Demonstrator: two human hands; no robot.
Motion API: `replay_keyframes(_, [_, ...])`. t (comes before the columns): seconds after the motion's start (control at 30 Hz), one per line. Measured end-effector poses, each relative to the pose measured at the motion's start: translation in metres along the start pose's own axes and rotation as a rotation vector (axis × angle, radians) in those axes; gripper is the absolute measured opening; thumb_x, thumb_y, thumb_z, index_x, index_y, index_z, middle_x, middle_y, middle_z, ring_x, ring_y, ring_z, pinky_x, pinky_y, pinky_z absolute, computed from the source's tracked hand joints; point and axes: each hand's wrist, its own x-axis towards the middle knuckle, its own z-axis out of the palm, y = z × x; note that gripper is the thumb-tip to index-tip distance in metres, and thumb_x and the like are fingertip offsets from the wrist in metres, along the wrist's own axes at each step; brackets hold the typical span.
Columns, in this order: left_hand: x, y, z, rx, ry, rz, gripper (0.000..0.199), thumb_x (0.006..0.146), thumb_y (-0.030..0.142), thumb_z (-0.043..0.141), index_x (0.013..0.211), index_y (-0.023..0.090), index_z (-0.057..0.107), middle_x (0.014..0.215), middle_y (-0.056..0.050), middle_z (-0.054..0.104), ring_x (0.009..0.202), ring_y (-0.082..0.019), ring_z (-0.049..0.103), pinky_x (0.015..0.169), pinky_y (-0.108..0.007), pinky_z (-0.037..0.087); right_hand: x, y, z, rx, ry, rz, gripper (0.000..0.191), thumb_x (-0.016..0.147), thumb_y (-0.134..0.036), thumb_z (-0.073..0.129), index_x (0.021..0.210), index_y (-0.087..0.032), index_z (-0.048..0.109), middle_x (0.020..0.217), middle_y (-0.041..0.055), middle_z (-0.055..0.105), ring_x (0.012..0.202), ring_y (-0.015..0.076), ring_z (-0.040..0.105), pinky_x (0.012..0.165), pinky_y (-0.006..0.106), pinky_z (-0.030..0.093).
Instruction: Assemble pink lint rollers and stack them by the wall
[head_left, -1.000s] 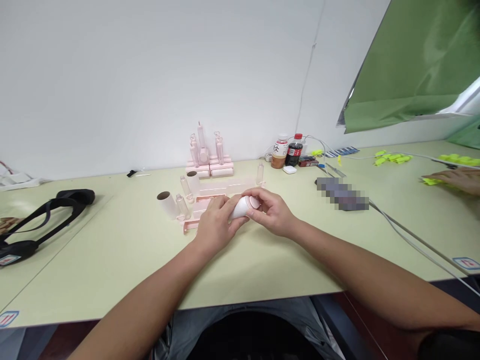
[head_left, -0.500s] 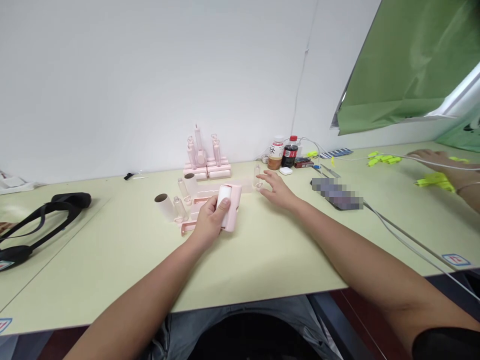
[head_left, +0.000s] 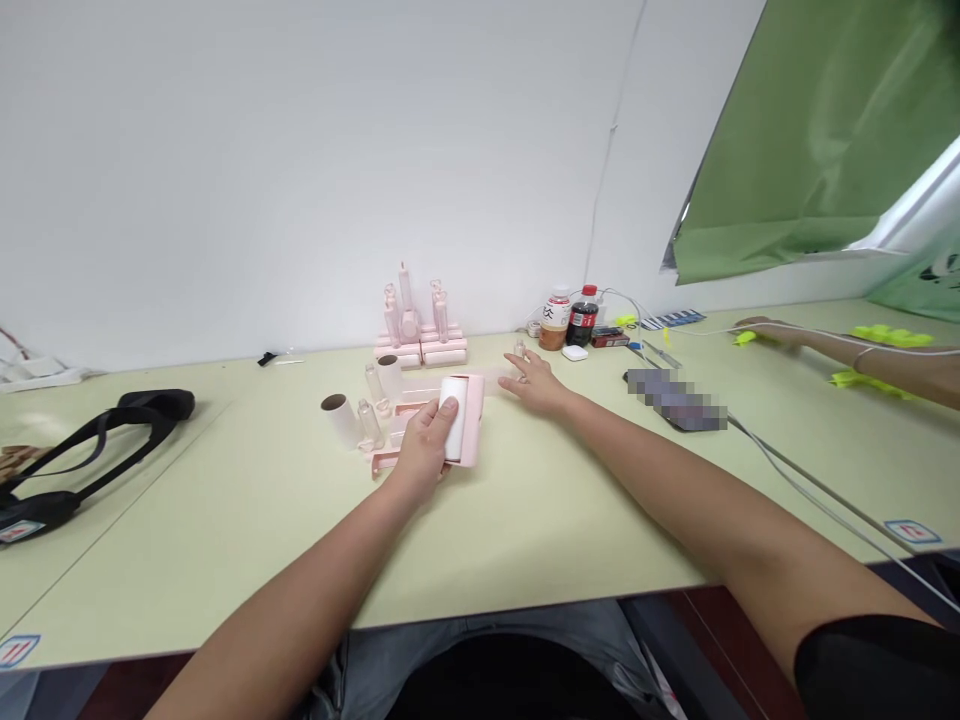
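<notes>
My left hand (head_left: pixel 429 440) grips a pink case (head_left: pixel 471 420) with a white roll (head_left: pixel 453 415) lying in it, thumb across the roll. To the right, my right hand (head_left: pixel 534 384) reaches over the table with its fingers apart, beside a small clear bottle (head_left: pixel 520 348) partly hidden behind them. Left of my left hand are white rolls (head_left: pixel 341 420), small clear bottles (head_left: pixel 370 424) and open pink trays (head_left: pixel 385 462). Finished-looking pink pieces (head_left: pixel 442 350) lie by the wall, with pink and clear bottles (head_left: pixel 392 316) standing on them.
Two drink bottles (head_left: pixel 581 316), a white case (head_left: pixel 575 353) and a phone (head_left: pixel 675 398) with a cable are at the right. Black straps (head_left: pixel 97 440) lie at the left. Another person's hand (head_left: pixel 765 328) is among yellow pieces (head_left: pixel 891 336) at the far right.
My right hand has moved slightly left, now covering more of the small clear bottle. The case in my left hand has turned slightly. The other person's hand has moved left. The view has shifted slightly.
</notes>
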Motion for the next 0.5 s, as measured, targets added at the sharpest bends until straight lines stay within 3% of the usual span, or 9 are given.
replay_keyframes(0.13, [-0.002,0.003,0.001,-0.051,-0.003,-0.014,0.046,0.074,0.063,0.064,0.085,0.019,0.055,0.050,0.007,0.042,0.035,-0.007,0.036,0.032,-0.017,0.021,0.004,0.006,0.001,0.018,0.055,-0.045,0.072,0.087,-0.053,0.051,0.148,-0.018,0.036,0.149,0.0185,0.033,0.141,0.0341,0.026,0.114,0.048,0.024])
replay_keyframes(0.23, [-0.003,0.004,0.003,-0.119,0.025,-0.027,0.044,0.074,0.060,0.066,0.088,0.019,0.055,0.052,0.007,0.044,0.037,-0.006,0.038,0.034,-0.017,0.025,-0.005,0.005,-0.002,0.072,0.197,-0.216,0.061,0.086,-0.048,0.053,0.141,-0.021,0.045,0.144,0.0158,0.039,0.137,0.0324,0.033,0.112,0.049,0.029])
replay_keyframes(0.37, [-0.003,0.005,0.003,-0.188,0.073,-0.029,0.042,0.075,0.059,0.067,0.089,0.021,0.053,0.054,0.008,0.047,0.039,-0.007,0.043,0.037,-0.017,0.030,-0.032,-0.013,-0.011,0.139,0.392,-0.509,0.030,0.088,-0.035,0.051,0.114,-0.022,0.062,0.120,0.0141,0.051,0.120,0.0293,0.049,0.104,0.048,0.039])
replay_keyframes(0.5, [-0.003,0.007,0.002,-0.202,0.030,0.017,0.046,0.072,0.061,0.068,0.087,0.020,0.053,0.053,0.006,0.049,0.038,-0.007,0.043,0.037,-0.019,0.031,-0.072,-0.042,-0.021,0.263,0.368,-0.747,0.010,0.086,-0.018,0.050,0.087,-0.023,0.059,0.099,0.0099,0.053,0.096,0.0247,0.058,0.085,0.043,0.049])
